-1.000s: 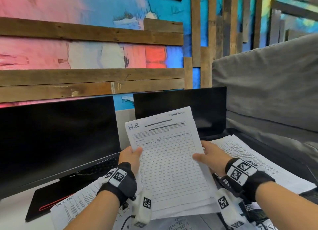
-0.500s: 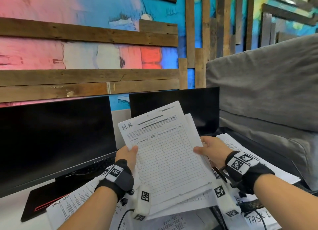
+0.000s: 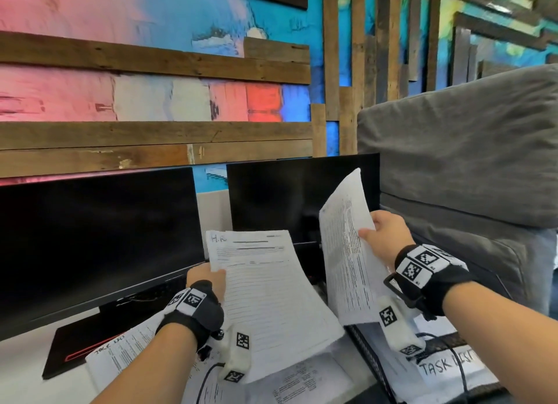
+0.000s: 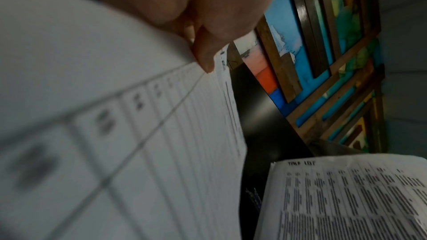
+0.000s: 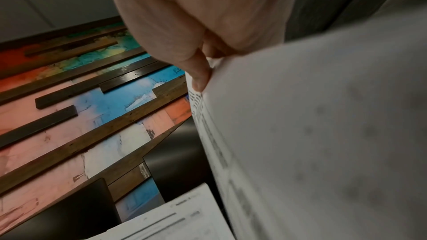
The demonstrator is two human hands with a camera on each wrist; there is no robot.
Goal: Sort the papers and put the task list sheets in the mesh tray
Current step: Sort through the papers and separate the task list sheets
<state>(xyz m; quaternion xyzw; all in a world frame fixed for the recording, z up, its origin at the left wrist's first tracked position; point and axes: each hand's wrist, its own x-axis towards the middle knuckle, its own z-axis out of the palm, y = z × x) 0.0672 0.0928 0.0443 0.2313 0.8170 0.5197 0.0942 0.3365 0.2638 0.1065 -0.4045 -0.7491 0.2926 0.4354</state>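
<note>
My left hand (image 3: pixel 208 278) pinches the left edge of a small stack of papers (image 3: pixel 265 298); the top sheet is a lined form marked "H.R". My right hand (image 3: pixel 382 237) grips a separate printed sheet (image 3: pixel 347 258), held upright and apart to the right, above the black mesh tray (image 3: pixel 370 353). A sheet marked "TASK LIST" (image 3: pixel 447 367) lies in that tray. The left wrist view shows the thumb (image 4: pixel 205 56) on the ruled form (image 4: pixel 143 152) and a task list sheet (image 4: pixel 346 198) lying below. In the right wrist view the thumb (image 5: pixel 198 74) clamps the sheet (image 5: pixel 323 134).
Two dark monitors (image 3: pixel 96 237) (image 3: pixel 296 192) stand behind the hands. More printed sheets (image 3: pixel 120 355) lie on the white desk at the lower left and under the held stack. A grey cushion (image 3: pixel 468 162) fills the right side. Painted wooden slats cover the wall.
The right hand has pulled one printed sheet off the stack and swung it up to the right. The left hand keeps the rest, now lower and flatter, with another H.R form on top.
</note>
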